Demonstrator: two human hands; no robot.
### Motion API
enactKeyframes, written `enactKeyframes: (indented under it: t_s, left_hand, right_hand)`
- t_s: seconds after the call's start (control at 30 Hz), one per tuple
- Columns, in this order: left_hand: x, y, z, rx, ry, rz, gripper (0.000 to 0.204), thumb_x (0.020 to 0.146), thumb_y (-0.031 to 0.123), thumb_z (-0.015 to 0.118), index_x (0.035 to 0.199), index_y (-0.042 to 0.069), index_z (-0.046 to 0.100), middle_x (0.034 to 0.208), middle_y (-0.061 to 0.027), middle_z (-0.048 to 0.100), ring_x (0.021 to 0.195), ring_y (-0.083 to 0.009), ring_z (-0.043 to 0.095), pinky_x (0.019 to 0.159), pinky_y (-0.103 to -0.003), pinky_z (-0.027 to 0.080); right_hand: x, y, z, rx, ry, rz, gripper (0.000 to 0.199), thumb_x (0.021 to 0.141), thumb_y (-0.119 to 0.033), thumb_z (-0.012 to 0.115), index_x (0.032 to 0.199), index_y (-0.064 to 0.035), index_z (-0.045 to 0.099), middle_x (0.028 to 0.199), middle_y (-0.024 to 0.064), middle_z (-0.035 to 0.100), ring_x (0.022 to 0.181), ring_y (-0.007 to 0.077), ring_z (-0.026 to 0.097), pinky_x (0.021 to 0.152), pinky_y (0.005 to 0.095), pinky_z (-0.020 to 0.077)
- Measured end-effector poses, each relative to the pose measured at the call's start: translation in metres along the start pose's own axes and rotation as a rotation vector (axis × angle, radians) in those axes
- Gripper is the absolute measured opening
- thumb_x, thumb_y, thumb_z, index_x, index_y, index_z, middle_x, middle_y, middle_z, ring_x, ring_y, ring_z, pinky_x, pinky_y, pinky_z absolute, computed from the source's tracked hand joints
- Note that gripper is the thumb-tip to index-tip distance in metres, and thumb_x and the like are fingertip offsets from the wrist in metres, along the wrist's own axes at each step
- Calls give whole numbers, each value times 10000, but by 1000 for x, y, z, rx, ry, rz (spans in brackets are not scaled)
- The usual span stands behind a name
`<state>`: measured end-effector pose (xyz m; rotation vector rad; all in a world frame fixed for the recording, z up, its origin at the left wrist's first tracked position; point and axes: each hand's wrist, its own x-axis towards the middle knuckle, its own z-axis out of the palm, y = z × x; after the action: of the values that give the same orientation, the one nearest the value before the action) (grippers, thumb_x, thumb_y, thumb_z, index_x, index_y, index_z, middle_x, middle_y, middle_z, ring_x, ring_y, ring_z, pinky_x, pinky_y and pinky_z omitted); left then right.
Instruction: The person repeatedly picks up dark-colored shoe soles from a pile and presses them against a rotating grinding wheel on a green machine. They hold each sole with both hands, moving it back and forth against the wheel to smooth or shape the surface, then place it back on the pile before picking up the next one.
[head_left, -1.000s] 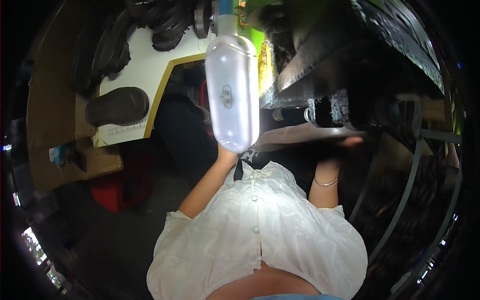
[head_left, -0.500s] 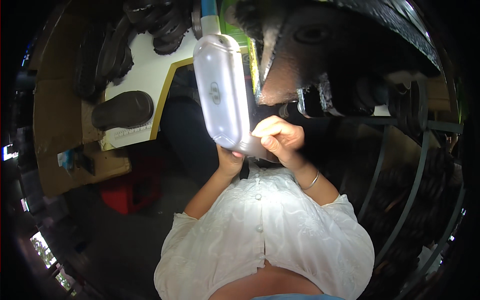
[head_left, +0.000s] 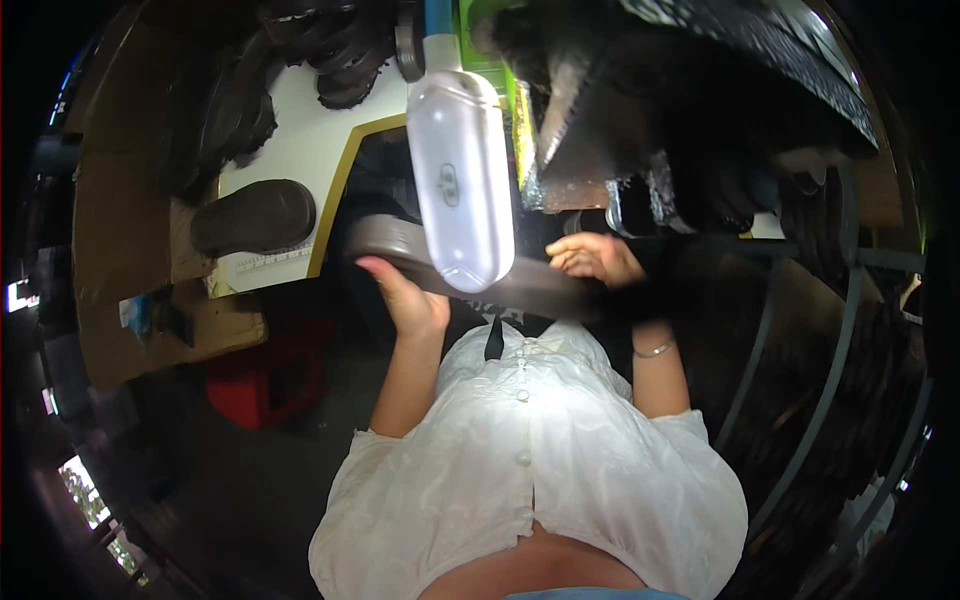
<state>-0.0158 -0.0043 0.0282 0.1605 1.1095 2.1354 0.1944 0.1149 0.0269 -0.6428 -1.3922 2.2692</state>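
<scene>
My left hand (head_left: 408, 298) grips the left part of a long, flat, dark grey sole-like piece (head_left: 545, 287) that I hold level in front of my chest. My right hand (head_left: 596, 257) rests its fingers on the piece's right end, next to the black machine (head_left: 690, 150). A white oblong device (head_left: 460, 190) hangs down from above and hides the middle of the piece. My white buttoned shirt (head_left: 530, 470) fills the lower middle of the view.
A white board with a yellow edge (head_left: 300, 140) lies at upper left with a black shoe-shaped piece (head_left: 252, 215) and dark rubber parts on it. Brown cardboard (head_left: 120, 260) and a red stool (head_left: 265, 385) sit at left. Curved metal bars (head_left: 800, 340) run along the right.
My right hand came back from under the machine at the right. Both hands now hold the dark piece stretched out level, with its left end further to the left.
</scene>
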Motion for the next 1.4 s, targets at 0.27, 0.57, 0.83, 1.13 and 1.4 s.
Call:
enactKeyframes:
  t_s: [0.27,0.57,0.83,1.13,1.4]
  left_hand:
    - [4,1,-39,25,-248,59,599,753,418,641,1166,40,427,1108,-61,509,1044,-160,482,919,-330,377]
    - [-18,11,26,748,-568,4,394,717,213,698,995,-19,544,891,-57,603,798,-122,553,734,-263,442]
    - [-14,32,47,572,-406,72,312,654,15,691,930,-37,555,846,-55,620,787,-89,568,707,-234,455]
    - [-4,40,11,680,-378,288,355,734,153,688,982,-40,524,874,-43,585,799,-86,537,719,-233,439]
    - [-1,45,-53,836,-262,151,469,696,106,660,1096,-74,494,984,-92,556,887,-164,519,810,-304,418]
  right_hand:
    - [-38,-31,-11,-398,394,-138,289,710,-39,684,967,43,581,862,45,589,783,94,549,705,219,450]
    - [-41,-79,-28,-22,824,-850,368,794,-131,581,1105,44,491,996,136,575,895,214,570,805,319,456]
    - [-45,-59,-21,31,883,-770,365,842,-196,422,1112,44,471,1034,160,550,946,248,547,827,359,437]
    - [-25,-26,-10,59,818,-747,374,770,-217,475,1030,52,478,940,152,563,870,220,550,796,318,429]
    - [-5,-27,16,8,693,-651,318,727,-183,534,978,13,546,877,69,578,809,144,542,732,258,429]
